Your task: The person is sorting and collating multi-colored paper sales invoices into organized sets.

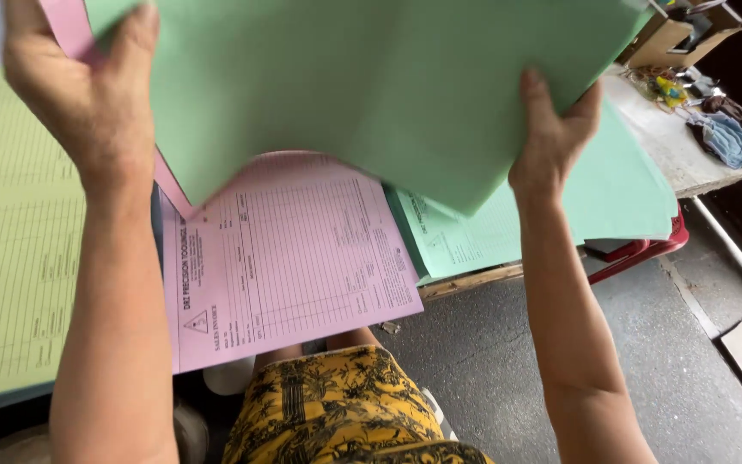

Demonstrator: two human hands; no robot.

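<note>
Both my hands hold up a large green sheet [388, 77] in front of me, with a pink sheet edge [66, 21] showing behind it at the top left. My left hand [88, 86] grips the left edge, thumb over the green paper. My right hand [551, 137] pinches the lower right edge. Below the lifted paper lies a stack of pink printed forms [294, 258], with a stack of green printed forms [483, 232] to its right and a yellow-green stack [10, 232] to its left.
The stacks rest on a low wooden board [474, 281] over a grey concrete floor [508, 369]. A red stool [646, 249] stands under the green stack. At top right sit a cardboard box [672, 34] and cloth items [723, 137] on a slab. My patterned yellow garment [337, 404] is below.
</note>
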